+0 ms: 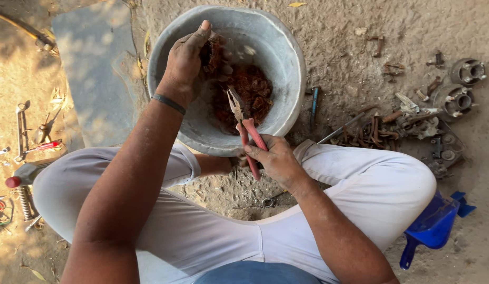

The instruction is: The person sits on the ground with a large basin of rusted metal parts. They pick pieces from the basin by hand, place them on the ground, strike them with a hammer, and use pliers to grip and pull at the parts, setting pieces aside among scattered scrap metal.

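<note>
over the sandy ground, between the person's knees, a grey metal basin [281, 63] holds a heap of rusty metal pieces [250, 92] at its bottom. left hand [189, 58] hangs inside the near-left rim, its grip clamped on a rusty part [211, 52]. right hand [273, 158], at the near rim, is closed round red-handled pliers [244, 123] whose nose points into the heap. open room lies mostly at the basin's far-right wall; rusty scrap [392, 129] crowds the ground to the right.
</note>
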`<state>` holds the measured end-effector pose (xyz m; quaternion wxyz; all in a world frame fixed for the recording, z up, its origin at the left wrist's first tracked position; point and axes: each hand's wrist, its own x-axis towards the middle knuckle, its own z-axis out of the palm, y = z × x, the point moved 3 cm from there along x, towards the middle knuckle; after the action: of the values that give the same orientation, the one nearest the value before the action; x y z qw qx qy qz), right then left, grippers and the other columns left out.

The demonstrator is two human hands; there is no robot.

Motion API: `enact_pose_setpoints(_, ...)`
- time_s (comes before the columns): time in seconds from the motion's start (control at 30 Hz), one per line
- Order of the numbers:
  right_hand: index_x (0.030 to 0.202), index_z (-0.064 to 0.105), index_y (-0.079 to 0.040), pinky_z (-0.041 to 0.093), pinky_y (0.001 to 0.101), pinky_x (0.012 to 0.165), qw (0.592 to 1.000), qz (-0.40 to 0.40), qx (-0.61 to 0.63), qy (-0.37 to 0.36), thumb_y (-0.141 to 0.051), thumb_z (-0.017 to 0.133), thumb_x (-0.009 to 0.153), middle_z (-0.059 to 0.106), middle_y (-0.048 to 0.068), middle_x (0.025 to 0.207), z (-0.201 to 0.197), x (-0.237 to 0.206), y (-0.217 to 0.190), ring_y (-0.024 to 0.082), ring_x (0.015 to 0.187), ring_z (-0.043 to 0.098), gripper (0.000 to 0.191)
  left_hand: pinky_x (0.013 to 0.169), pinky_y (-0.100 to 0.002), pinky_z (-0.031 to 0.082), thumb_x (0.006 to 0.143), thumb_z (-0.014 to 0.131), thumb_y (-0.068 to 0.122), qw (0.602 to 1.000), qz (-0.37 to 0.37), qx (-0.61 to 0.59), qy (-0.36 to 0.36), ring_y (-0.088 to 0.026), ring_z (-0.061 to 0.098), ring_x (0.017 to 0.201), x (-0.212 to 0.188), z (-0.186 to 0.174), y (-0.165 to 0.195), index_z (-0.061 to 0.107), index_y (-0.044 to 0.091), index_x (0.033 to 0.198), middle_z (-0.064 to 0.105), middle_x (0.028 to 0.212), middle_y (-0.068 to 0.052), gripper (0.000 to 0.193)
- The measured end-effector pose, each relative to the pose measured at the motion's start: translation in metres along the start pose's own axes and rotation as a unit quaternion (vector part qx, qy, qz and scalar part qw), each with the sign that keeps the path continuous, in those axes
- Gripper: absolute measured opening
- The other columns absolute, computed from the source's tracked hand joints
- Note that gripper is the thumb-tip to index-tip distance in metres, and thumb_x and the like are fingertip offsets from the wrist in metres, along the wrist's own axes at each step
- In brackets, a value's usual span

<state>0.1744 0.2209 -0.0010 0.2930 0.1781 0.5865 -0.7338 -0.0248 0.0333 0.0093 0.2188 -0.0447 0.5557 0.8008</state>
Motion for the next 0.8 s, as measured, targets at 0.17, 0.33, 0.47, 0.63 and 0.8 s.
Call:
enact_pose_setpoints(0.17,0.125,0.069,0.0,0.065,0.0321,0.083,0.997,-0.028,0.039,-0.061,-0.015,0.065,0.1,0.074,0.01,0.109,-0.015,-0.005,-0.003,0.018,0.098,0.074,0.03,0.093,-0.027,0.055,0.107,0.062,0.045,0.974,0.103,0.203,-0.018,-0.01,0.07,0.103,0.01,0.02,0.002,0.075,0.002,0.121,0.077,0.108,-0.004,0.048)
enact_pose_setpoints(0.33,0.127,0.067,0.001,0.065,0.0377,0.081,0.995,-0.028,0.062,-0.079,-0.015,0.062,0.1,0.075,0.013,0.111,-0.022,-0.01,-0.021,0.023,0.099,0.075,0.033,0.084,-0.029,0.059,0.104,0.066,0.043,0.981,0.046,0.161,-0.1,-0.013,0.068,0.092,0.003,0.033,-0.008,0.074,-0.004,0.116,0.074,0.1,-0.006,0.049)
enact_pose_setpoints(0.47,0.127,0.065,0.0,0.066,0.0376,0.083,0.994,0.003,0.085,-0.073,-0.017,0.059,0.098,0.075,0.016,0.111,-0.029,-0.015,-0.032,0.029,0.101,0.078,0.034,0.08,-0.028,0.062,0.101,0.064,0.045,0.951,0.056,0.279,-0.118,-0.012,0.074,0.09,-0.004,0.043,-0.004,0.074,-0.001,0.117,0.078,0.099,-0.007,0.049)
enact_pose_setpoints(0.63,0.126,0.064,-0.001,0.064,0.0376,0.073,0.992,-0.018,0.088,-0.084,-0.02,0.058,0.1,0.075,0.015,0.103,-0.039,-0.016,-0.038,0.027,0.089,0.077,0.033,0.066,-0.033,0.06,0.103,0.064,0.044,0.882,0.112,0.431,-0.155,-0.014,0.072,0.073,-0.007,0.054,0.005,0.076,-0.001,0.111,0.076,0.085,-0.009,0.047)
enact_pose_setpoints(0.8,0.105,0.069,-0.001,0.061,0.0349,0.059,0.994,-0.025,0.063,-0.091,-0.027,0.054,0.103,0.075,0.013,0.086,-0.024,-0.004,-0.024,0.023,0.07,0.073,0.03,0.06,-0.032,0.059,0.096,0.072,0.038,0.891,0.099,0.417,-0.147,-0.014,0.071,0.069,-0.004,0.047,0.001,0.078,-0.001,0.105,0.076,0.081,-0.01,0.04)
